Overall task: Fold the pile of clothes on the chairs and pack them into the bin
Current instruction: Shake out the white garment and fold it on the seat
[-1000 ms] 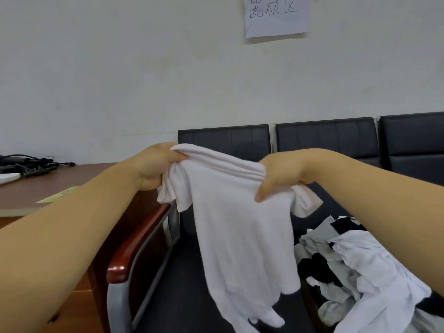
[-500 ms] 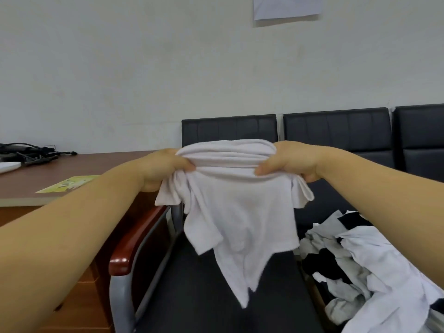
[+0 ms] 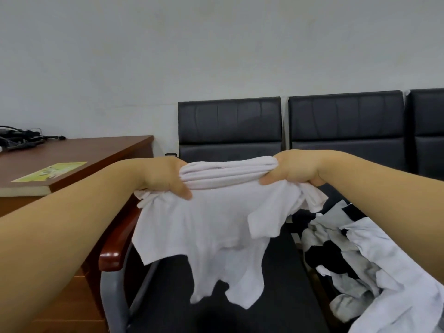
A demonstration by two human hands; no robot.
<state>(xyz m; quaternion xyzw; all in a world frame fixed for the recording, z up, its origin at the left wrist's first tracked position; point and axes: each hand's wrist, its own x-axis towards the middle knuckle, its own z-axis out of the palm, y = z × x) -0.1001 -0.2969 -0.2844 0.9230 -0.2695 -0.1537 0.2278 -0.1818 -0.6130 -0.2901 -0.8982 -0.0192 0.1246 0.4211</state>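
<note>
While both hands pinch it tight, the white shirt point(image 3: 211, 227) hangs over the empty chair seat point(image 3: 240, 308). Its bunched top edge runs sideways from left hand point(image 3: 165, 176) to right hand point(image 3: 293, 169). Both hands are just as near.

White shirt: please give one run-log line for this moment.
left hand grips white shirt | right hand grips shirt | above chair

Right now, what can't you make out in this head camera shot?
- Bin: nowhere in the head view.
- Pile of clothes: cut off by the right and bottom edges.
- White shirt: its ends are bunched inside the left hand and right hand.
- Cables: cut by the left edge.
</note>
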